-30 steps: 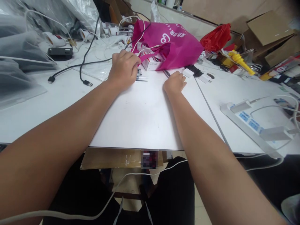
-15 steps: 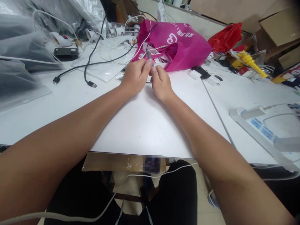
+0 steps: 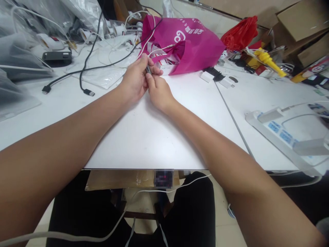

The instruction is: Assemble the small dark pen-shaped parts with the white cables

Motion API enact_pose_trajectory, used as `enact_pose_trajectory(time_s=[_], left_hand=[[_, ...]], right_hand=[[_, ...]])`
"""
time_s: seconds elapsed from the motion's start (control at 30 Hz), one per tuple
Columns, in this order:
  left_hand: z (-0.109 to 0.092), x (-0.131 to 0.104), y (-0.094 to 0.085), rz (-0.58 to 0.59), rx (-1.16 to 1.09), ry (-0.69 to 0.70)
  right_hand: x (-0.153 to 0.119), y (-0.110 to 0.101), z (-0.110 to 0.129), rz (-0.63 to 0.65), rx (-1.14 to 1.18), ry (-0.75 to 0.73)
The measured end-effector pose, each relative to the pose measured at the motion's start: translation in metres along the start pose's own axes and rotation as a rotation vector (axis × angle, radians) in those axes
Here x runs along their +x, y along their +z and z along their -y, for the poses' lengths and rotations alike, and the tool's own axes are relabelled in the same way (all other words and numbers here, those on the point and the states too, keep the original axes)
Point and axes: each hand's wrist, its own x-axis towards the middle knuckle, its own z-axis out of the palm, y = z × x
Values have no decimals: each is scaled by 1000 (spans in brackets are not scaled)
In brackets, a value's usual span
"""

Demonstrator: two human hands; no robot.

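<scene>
Over the white table (image 3: 154,137), both my hands meet around a small dark, slim object (image 3: 148,69), mostly hidden by the fingers. My left hand (image 3: 136,76) has its thumb and curled fingers on it, palm partly turned up. From the right, my right hand (image 3: 159,90) pinches its near end with thumb and fingers. Just behind the hands lies a magenta bag (image 3: 197,48), its mouth open toward me with white and red boxes (image 3: 169,64) inside. To the left, a black cable with a USB plug (image 3: 89,92) rests on the table.
Plastic-wrapped bundles (image 3: 17,55) and a dark grey device (image 3: 57,57) are at the left. Behind on the right lie a red plastic bag (image 3: 240,32), a yellow tool (image 3: 269,62) and small white adapters (image 3: 207,77). A power strip (image 3: 280,132) lies at the right.
The view has shifted, and the scene sits slightly further left. My left hand has rolled its palm upward with the fingers curled beyond the object, which now shows less between the hands.
</scene>
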Motion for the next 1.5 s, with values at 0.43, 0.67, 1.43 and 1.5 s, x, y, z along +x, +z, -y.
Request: enact_pose_trajectory(time_s=[0.43,0.67,1.43,1.5], left_hand=[[6,-2,3,-220,-276,-89],[-2,-4,2,-153,-342,-102],[0,-4,-1,-237,-274,-107],[3,-3,-2,-219,-297,-114]], right_hand=[[-5,-6,-4,-106,-376,-107],[-7,-12,2,-153,-394,-92],[-7,-10,1,-139,-390,-121],[-7,-10,1,-136,-388,-121]])
